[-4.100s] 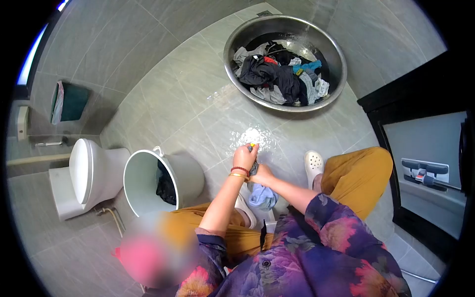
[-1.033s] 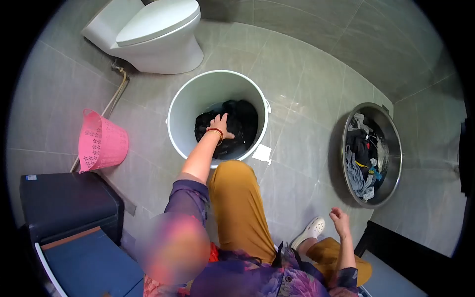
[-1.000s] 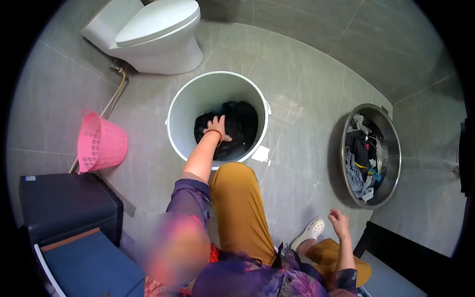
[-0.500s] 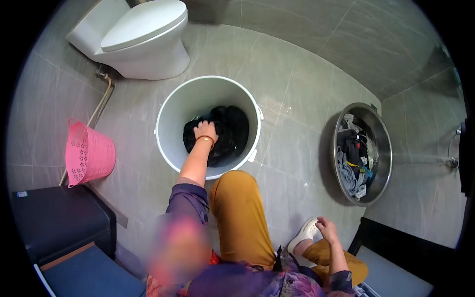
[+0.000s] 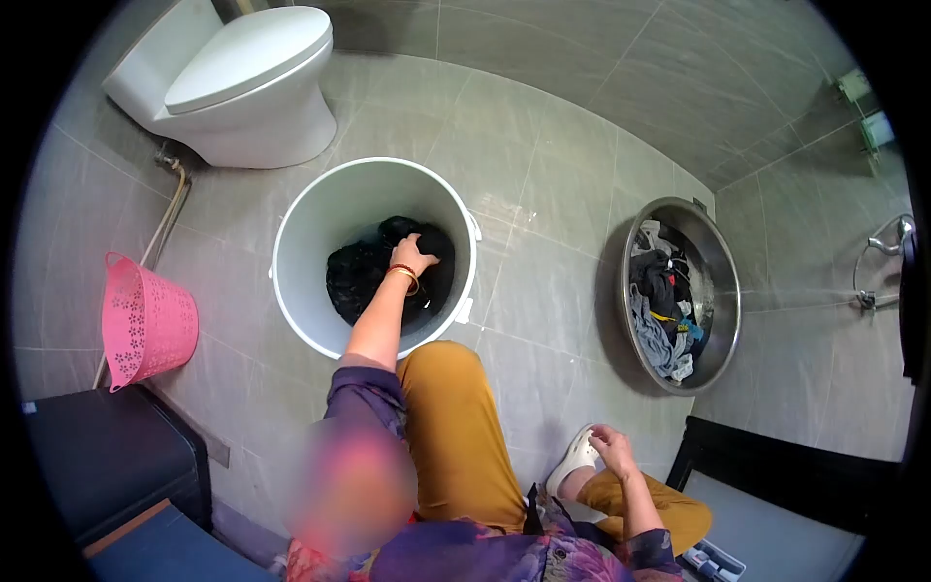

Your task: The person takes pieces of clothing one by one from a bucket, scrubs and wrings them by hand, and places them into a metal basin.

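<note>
My left hand (image 5: 413, 255) reaches down into a large light-grey bucket (image 5: 310, 233), with bracelets at the wrist. It is over wet-looking dark cloth (image 5: 359, 276) at the bottom, thumb and fingers apart. The fingertips are partly lost against the black fabric, but no cloth is raised in them. My right hand (image 5: 613, 448) hangs loosely beside my right knee, just above a white clog (image 5: 577, 461). Its fingers are slightly bent and hold nothing.
A metal basin (image 5: 722, 339) of mixed clothes stands on the right, with a thin water jet running from the wall fitting (image 5: 878, 299). To the left are a pink basket (image 5: 150, 325) and a dark cabinet (image 5: 116, 451). A toilet (image 5: 252, 97) stands at the back left.
My left hand has shifted right across the dark cloth inside the bucket, and its fingers have turned. My right hand keeps its place by the knee. The whole view has swung slightly right.
</note>
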### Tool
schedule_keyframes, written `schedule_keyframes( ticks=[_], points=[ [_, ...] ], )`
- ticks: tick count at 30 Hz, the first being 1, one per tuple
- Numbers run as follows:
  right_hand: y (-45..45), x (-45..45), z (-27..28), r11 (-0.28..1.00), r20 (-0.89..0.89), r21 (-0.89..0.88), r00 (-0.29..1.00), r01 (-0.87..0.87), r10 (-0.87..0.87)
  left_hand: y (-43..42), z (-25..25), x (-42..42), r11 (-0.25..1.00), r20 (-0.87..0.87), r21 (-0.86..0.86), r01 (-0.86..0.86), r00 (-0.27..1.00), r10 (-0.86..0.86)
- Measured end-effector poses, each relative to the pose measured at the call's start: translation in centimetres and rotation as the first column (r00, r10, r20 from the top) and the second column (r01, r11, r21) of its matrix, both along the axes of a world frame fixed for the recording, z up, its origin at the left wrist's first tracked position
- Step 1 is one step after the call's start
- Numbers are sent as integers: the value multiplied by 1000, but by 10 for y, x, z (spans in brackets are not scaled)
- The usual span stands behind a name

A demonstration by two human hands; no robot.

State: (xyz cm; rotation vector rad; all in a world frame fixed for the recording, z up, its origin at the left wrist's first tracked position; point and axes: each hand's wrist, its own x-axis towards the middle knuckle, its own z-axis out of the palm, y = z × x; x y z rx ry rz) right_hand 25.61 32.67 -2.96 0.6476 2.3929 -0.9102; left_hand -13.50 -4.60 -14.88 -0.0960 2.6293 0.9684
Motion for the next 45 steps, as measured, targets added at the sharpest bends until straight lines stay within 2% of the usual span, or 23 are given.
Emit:
schedule_keyframes(
  ticks=[3,4,5,7,11,18,21,23,24,25,27,29,30,32,33,34,36,37,39,40,42,43,45],
  points=[
    [12,16,-16,997,-38,-43,997,71,-72,-13,8,-3,980,-278,199,-10,958,67],
    [13,17,-16,989,-47,-89,991,119,-123,-18,47,2,909,-203,415,-29,971,123],
    [11,18,-17,977,-53,-139,984,160,-168,-28,63,1,905,-305,425,-22,938,166],
    [10,22,-22,973,-36,-157,984,166,-174,-40,119,3,859,-263,512,6,953,150],
    [6,25,-34,984,-13,-171,998,59,-62,-55,189,0,830,-380,550,92,912,151],
    [0,5,-32,942,-49,-318,990,112,-134,-43,324,20,789,-528,569,232,839,133],
    [4,1,-34,919,-60,-381,989,99,-132,-28,390,21,652,-604,662,370,779,171],
    [-1,-8,-23,758,34,-601,956,253,-291,-18,439,21,658,-703,587,472,700,125],
    [-2,-16,-12,754,20,-610,956,244,-293,-3,472,34,678,-758,532,508,643,113],
    [-7,-26,0,672,40,-685,935,282,-352,10,497,42,693,-803,480,538,588,99],
    [-12,-45,29,507,44,-817,907,274,-420,32,536,46,648,-827,462,606,557,69],
    [-20,-77,71,313,44,-928,892,204,-451,60,558,52,502,-838,515,695,531,125],
    [-22,-89,96,178,62,-970,882,163,-467,80,565,65,495,-843,507,706,525,115],
    [-29,-119,137,45,10,-998,895,33,-447,108,569,83,454,-798,585,673,578,171],
    [-27,-131,155,-37,6,-999,906,-10,-423,119,566,88,397,-789,576,715,612,42],
    [-28,-144,172,-120,3,-992,917,-49,-399,129,558,92,384,-791,574,723,611,33],
    [-31,-167,200,-232,59,-972,911,-41,-407,150,534,98,507,-850,456,732,526,5],
    [-31,-177,208,-231,59,-972,905,-44,-421,158,517,98,460,-848,460,760,530,-28],
    [-27,-193,215,-318,47,-945,932,-75,-360,176,469,90,537,-880,372,757,471,-54],
    [-22,-200,214,-316,51,-946,928,-73,-369,185,450,94,565,-897,286,774,424,-127],
    [-14,-212,198,-556,75,-826,961,-89,-264,205,409,119,570,-902,111,814,324,-286],
    [-11,-212,182,-556,156,-825,906,-99,-393,215,387,136,547,-890,25,837,268,-369],
    [14,-221,106,-599,-134,-760,962,-253,-237,231,340,175,459,-855,-95,883,164,-493]
  ],
)
